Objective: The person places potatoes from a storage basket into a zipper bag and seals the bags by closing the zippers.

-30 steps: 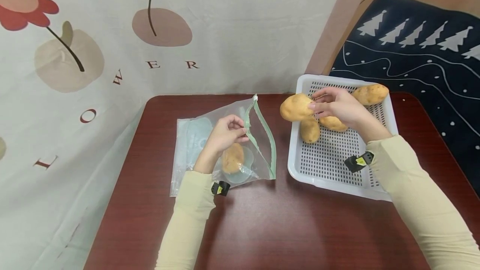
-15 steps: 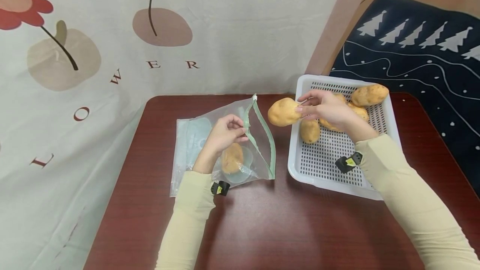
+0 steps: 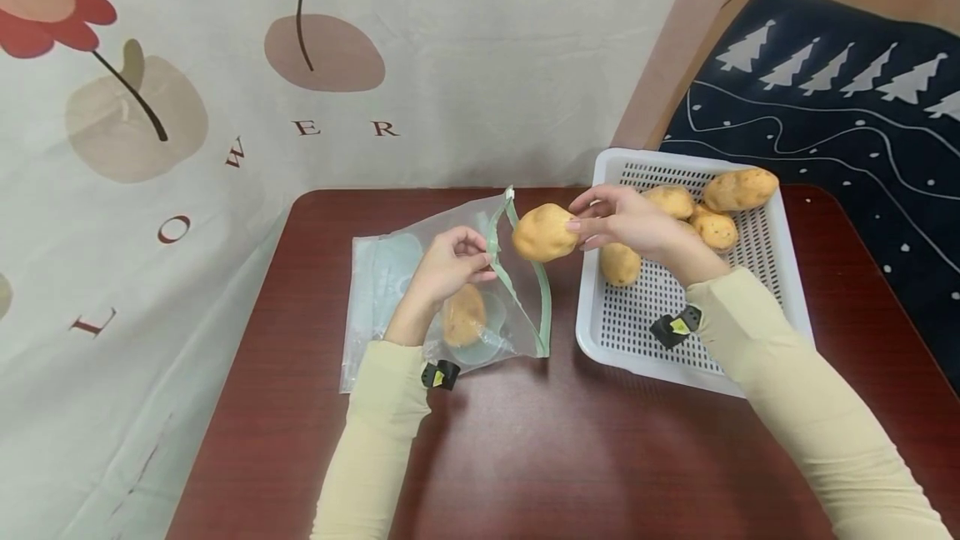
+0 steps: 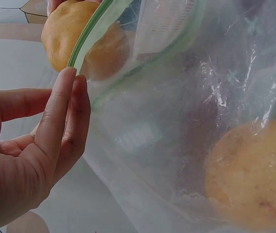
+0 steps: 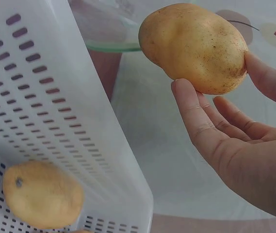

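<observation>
The left hand (image 3: 450,267) pinches the green edge (image 4: 90,30) of the zip bag (image 3: 365,315), seemingly to keep it gaping. The right hand's (image 3: 630,225) grip holds a potato (image 3: 543,233) by one end near that edge, likely leaving the bag-facing end uncovered.

The left arm (image 3: 378,448) and right arm (image 3: 813,394) reach forward, 2 hands raised apart. The left hand (image 3: 448,263) pinches between thumb and fingers, knuckles bent; the right hand (image 3: 636,225) grips with thumb and fingertips, pointing left.
</observation>
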Available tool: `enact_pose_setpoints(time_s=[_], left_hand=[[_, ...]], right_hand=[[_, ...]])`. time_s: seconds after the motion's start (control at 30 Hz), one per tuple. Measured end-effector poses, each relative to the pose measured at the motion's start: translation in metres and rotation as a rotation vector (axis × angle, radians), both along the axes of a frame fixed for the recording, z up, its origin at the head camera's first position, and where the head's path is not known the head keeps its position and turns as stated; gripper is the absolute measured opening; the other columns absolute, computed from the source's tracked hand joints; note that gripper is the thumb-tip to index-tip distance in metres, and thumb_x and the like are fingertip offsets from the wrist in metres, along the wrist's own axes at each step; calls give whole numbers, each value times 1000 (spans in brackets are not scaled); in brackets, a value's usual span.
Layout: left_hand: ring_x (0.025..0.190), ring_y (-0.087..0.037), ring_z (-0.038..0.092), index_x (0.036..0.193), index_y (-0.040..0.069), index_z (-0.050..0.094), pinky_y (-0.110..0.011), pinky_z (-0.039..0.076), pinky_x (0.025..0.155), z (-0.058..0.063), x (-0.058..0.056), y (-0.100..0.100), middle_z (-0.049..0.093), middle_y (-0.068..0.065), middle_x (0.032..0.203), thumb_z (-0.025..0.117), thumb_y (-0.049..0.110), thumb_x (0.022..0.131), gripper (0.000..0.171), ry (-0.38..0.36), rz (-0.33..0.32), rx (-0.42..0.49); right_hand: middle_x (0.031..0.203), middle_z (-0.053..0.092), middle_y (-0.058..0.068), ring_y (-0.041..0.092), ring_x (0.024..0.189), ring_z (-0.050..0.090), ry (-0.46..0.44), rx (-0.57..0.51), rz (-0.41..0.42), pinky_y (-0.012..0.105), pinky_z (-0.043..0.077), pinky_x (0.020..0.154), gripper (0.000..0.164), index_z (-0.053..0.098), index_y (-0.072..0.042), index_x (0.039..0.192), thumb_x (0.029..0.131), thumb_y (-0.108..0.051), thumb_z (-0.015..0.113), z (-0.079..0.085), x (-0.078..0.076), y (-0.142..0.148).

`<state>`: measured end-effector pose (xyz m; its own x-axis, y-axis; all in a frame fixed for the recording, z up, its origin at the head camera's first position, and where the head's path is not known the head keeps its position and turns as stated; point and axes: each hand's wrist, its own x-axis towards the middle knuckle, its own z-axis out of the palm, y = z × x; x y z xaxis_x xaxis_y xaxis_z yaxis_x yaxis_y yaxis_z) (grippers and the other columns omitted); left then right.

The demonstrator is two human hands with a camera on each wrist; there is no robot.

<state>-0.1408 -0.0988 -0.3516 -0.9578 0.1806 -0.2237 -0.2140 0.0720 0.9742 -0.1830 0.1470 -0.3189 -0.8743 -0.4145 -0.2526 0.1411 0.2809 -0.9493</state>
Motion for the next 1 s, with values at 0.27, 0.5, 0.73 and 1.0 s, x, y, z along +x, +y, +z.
enact_pose_setpoints(time_s=[0.27, 0.5, 0.73, 1.0], left_hand=[[66, -14, 57, 94, -12, 48, -29, 59, 71, 1, 1, -1, 48, -10, 81, 54, -13, 84, 12, 9, 12, 0], [67, -14, 57, 93, -11, 48, -29, 59, 71, 1, 1, -1, 48, -10, 81, 54, -13, 84, 12, 17, 9, 3], [67, -15, 57, 93, -12, 48, -29, 59, 71, 2, 2, -1, 47, -10, 81, 54, -14, 83, 12, 16, 7, 3], [67, -14, 57, 91, -10, 49, -30, 59, 71, 2, 3, -1, 48, -10, 80, 55, -13, 83, 11, 26, 3, -2]], right_hand=[[92, 56, 15, 20, 74, 62, -16, -4, 20, 41, 57, 78, 36, 42, 13, 115, 87, -2, 59, -5, -1, -12], [89, 58, 14, 24, 74, 63, -28, -12, 18, 43, 57, 78, 34, 43, 14, 113, 87, -1, 59, -13, -2, -19], [88, 59, 13, 23, 72, 63, -48, -7, 19, 35, 59, 71, 33, 45, 13, 112, 87, -2, 60, -20, -3, -27], [81, 61, 12, 24, 70, 63, -49, 16, 4, 41, 58, 74, 28, 48, 11, 106, 86, -4, 61, -27, -5, -34]])
